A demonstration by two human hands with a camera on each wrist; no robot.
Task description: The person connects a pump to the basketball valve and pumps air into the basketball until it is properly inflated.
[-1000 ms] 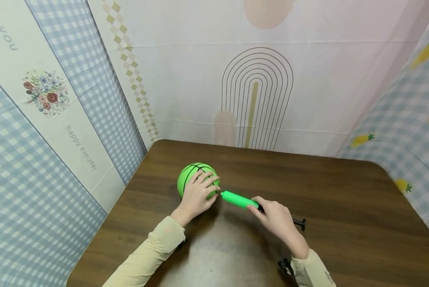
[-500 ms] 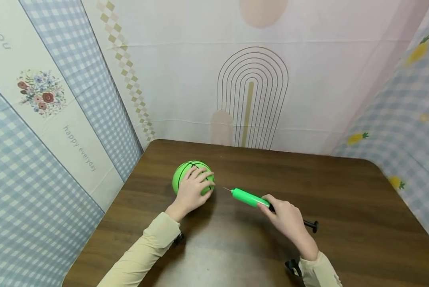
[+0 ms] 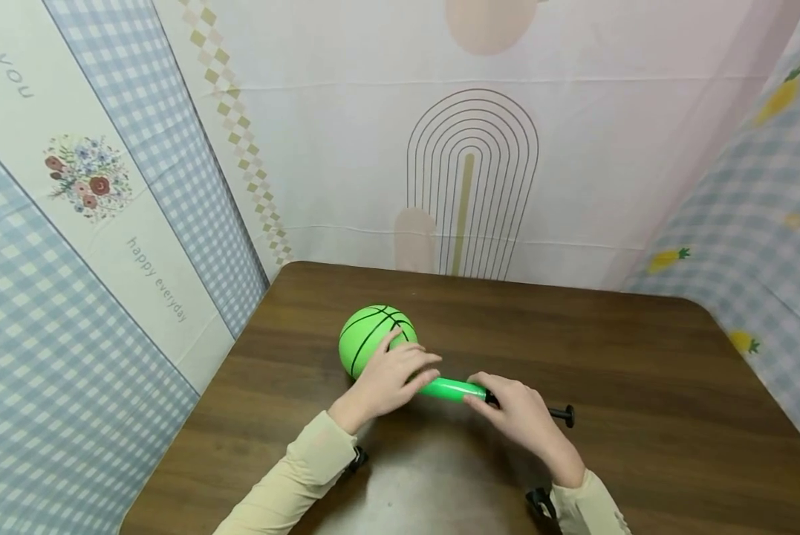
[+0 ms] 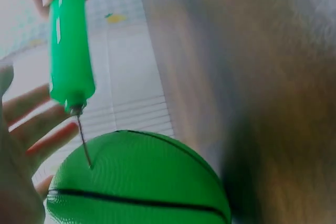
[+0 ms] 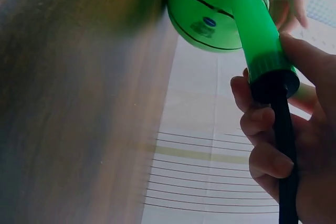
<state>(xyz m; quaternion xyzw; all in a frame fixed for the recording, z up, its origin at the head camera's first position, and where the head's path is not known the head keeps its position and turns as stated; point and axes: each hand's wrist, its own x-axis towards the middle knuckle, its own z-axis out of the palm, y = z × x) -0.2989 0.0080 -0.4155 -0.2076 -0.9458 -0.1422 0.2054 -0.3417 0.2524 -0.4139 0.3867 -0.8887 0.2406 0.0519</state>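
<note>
A bright green ball [image 3: 368, 338] with black seam lines, like a small basketball, sits on the table. Against its near right side lies my left hand [image 3: 388, 380], fingers spread and fairly straight; whether it touches the ball is unclear. My right hand [image 3: 521, 416] grips a green hand pump [image 3: 454, 389] around its black end cap, with the black plunger handle [image 3: 569, 415] sticking out behind. In the left wrist view the pump's thin needle [image 4: 83, 137] reaches the ball's surface; I cannot tell if it is inside. From the head, my left fingers hide the needle.
The brown wooden table [image 3: 547, 327] has rounded far corners. A pale printed cloth [image 3: 346, 148] hangs behind it, with blue checked cloth [image 3: 139, 89] on the left and more checked cloth on the right. A small black device [image 3: 540, 505] sits at the right wrist.
The needle first pointed close to the ball, then was drawn away to the right. Now the pump is back at the ball, which has shifted slightly right, and the left hand has moved nearer and rightward.
</note>
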